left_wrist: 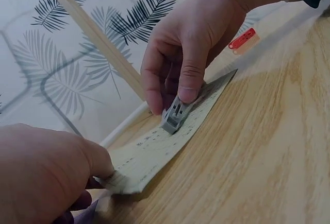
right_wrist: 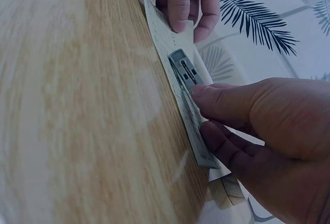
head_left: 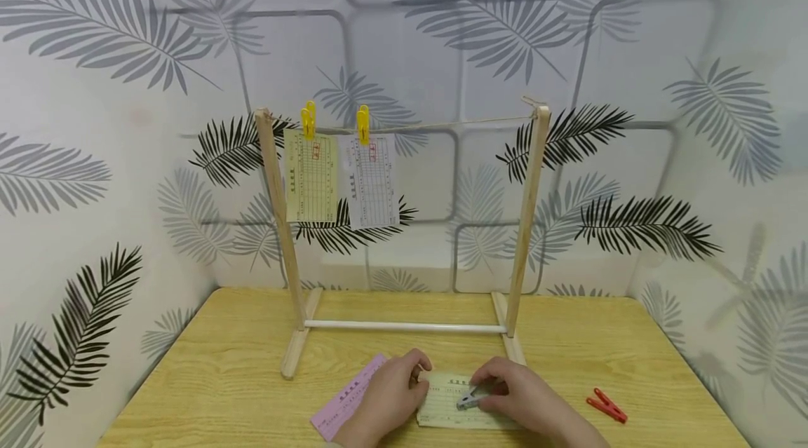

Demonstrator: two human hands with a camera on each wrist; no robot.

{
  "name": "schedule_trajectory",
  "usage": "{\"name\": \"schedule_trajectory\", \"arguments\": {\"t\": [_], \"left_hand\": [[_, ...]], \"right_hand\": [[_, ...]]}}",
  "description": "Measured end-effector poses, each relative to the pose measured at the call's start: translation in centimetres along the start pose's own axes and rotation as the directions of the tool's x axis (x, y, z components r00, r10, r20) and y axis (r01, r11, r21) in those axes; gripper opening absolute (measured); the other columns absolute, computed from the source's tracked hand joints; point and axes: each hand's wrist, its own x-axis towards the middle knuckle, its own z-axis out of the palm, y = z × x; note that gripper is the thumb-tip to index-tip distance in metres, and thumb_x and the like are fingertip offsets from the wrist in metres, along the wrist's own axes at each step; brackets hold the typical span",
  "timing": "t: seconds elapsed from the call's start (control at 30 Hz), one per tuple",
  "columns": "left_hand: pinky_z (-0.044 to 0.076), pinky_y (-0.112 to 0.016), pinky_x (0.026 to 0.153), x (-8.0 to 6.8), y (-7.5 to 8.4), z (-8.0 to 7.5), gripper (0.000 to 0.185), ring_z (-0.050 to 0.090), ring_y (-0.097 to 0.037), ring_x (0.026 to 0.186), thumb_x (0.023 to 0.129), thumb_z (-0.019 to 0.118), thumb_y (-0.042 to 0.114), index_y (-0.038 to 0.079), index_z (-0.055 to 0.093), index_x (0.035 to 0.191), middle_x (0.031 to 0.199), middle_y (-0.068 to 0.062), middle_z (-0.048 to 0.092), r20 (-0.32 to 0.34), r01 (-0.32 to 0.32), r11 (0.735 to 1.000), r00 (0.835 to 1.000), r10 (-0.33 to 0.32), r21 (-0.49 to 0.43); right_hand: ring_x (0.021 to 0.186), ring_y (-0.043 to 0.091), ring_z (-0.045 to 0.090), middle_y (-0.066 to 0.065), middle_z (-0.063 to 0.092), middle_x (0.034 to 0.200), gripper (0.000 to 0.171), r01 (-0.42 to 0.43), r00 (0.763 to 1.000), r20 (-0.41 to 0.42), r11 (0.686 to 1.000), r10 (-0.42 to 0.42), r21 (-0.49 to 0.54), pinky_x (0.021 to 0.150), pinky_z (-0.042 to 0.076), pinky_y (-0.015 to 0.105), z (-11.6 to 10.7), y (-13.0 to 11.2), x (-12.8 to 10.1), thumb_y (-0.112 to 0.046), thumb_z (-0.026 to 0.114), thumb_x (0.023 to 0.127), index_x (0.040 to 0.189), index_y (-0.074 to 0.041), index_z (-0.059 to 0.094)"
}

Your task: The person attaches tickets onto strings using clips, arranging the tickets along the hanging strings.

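Leaf-patterned wallpaper backs a pale wooden desk (head_left: 240,364), on which a wooden drying-rack frame (head_left: 529,224) stands with a string (head_left: 442,125) stretched across its top. Two yellow pegs (head_left: 308,120) on that string hold a yellowish printed slip (head_left: 311,178) and a white printed slip (head_left: 374,181), hanging side by side near the frame's left post. At the near edge of the desk a pale yellow slip (head_left: 445,402) lies flat, and beside it on the left, partly under the left hand, lies a pink slip (head_left: 347,399). The left hand (head_left: 394,395) rests on the left end of the yellow slip; in the left wrist view its fingers (left_wrist: 98,159) are bent down onto the paper's corner, which lifts slightly off the wood. The right hand (head_left: 514,395) pinches a grey peg (head_left: 470,400) between thumb and forefinger (left_wrist: 191,80), the other fingers curled beside it, and the peg touches the top of the yellow slip. Whether the peg's mouth grips the paper edge cannot be told. A red peg (head_left: 607,406) lies alone on the desk well to the right of the right hand
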Motion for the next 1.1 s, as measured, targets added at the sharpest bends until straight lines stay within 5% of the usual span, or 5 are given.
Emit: {"name": "schedule_trajectory", "arguments": {"t": [0.17,0.33,0.67,1.1], "left_hand": [[0.052,-0.035,0.076,-0.1,0.1,-0.2,0.03,0.055,-0.008,0.082,0.096,0.072,0.004,0.016,0.079,0.122,0.098,0.007,0.07,0.042,0.01,0.999,0.999,-0.012,0.036],[0.056,-0.04,0.085,-0.3,0.4,-0.3,0.013,0.064,-0.01,0.092,0.101,0.08,0.023,0.019,0.081,0.114,0.102,0.01,0.074,0.027,-0.01,0.997,1.0,0.008,0.081],[0.046,-0.029,0.065,-0.4,0.3,-0.5,0.008,0.052,-0.003,0.07,0.101,0.082,0.02,0.024,0.077,0.096,0.085,0.019,0.066,0.008,-0.018,1.0,1.0,0.017,0.022],[0.057,-0.04,0.085,-0.4,0.0,-2.8,0.004,0.066,-0.009,0.097,0.107,0.077,0.02,0.023,0.077,0.104,0.112,0.01,0.077,0.018,0.049,0.994,0.999,-0.047,-0.093]], "right_hand": [[0.108,0.022,0.07,0.0,0.074,0.118,0.026,-0.019,1.0,-0.021,0.999,0.02,0.041,0.089,0.061,0.033,-0.3,-0.1,0.1,-0.014,0.087,0.097,0.122,-0.009,0.078],[0.11,0.03,0.073,0.006,0.075,0.12,0.03,-0.033,0.999,-0.028,0.997,0.035,0.071,0.089,0.061,0.032,-0.5,-0.3,0.1,-0.013,0.085,0.098,0.125,-0.004,0.077],[0.109,0.029,0.074,0.009,0.072,0.12,0.026,-0.017,0.999,-0.042,0.993,0.022,0.119,0.09,0.062,0.034,-0.6,-0.4,0.0,-0.01,0.082,0.101,0.125,-0.001,0.076],[0.108,0.021,0.071,0.014,0.064,0.122,0.023,-0.013,0.962,-0.263,0.977,0.07,0.214,0.09,0.062,0.028,-1.6,-1.4,0.3,-0.005,0.078,0.103,0.124,0.003,0.077]]}}
